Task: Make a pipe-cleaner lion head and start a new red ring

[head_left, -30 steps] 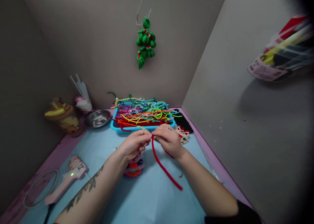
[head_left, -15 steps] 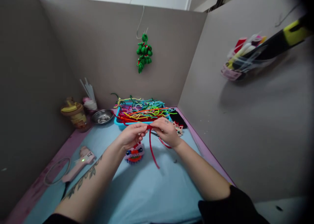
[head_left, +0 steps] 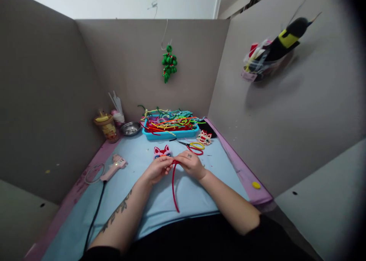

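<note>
A red pipe cleaner point(head_left: 174, 188) is pinched between my two hands, its long tail hanging down over the blue cloth. My left hand point(head_left: 158, 169) grips it at the fingertips from the left. From the right, my right hand point(head_left: 192, 164) holds the same piece with thumb and fingers, close to the left fingertips. Just behind my left fingers lies a pink and red pipe-cleaner animal face point(head_left: 162, 151), its lower part hidden by the hand. Scissors point(head_left: 195, 148) with red and yellow handles rest beyond my right hand.
A blue tray point(head_left: 171, 134) heaped with coloured pipe cleaners stands at the back, beside a metal bowl point(head_left: 130, 128). A cream and red face point(head_left: 204, 137) lies right of it. A pink glue gun point(head_left: 114, 167) with its cord sits left. Grey partitions point(head_left: 128, 63) enclose the table.
The camera view has tilted and shifted, bringing the scissors and the table's front edge into sight. Both hands are nearer the body and still hold the red pipe cleaner.
</note>
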Motion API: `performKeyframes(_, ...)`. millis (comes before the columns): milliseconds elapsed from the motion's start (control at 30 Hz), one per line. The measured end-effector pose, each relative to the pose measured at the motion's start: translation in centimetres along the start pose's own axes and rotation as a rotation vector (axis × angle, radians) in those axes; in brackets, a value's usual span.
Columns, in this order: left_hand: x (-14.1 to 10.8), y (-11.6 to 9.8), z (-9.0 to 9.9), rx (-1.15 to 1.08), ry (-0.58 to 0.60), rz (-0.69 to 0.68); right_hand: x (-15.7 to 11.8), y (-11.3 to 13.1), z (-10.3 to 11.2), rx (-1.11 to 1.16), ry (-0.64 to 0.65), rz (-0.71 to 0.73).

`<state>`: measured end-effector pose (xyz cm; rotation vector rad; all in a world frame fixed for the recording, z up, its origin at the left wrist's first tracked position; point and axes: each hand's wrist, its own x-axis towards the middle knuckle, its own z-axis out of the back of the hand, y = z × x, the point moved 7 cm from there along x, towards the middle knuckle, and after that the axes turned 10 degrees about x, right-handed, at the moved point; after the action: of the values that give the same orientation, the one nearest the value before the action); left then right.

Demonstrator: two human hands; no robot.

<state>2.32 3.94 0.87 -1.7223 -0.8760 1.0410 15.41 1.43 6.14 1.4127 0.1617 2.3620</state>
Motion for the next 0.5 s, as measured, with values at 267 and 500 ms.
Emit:
performKeyframes(267, 0.5, 1.2, 0.3, -0.092, -0.032, 0.021, -0.8, 0.2, -0.5, -0.122, -0.019, 0.040)
performKeyframes(500, 0.5, 1.3, -0.2, -0.022, 0.036, -0.042, -1.0, -0.9, -0.7, 0.026, -0.031, -0.063)
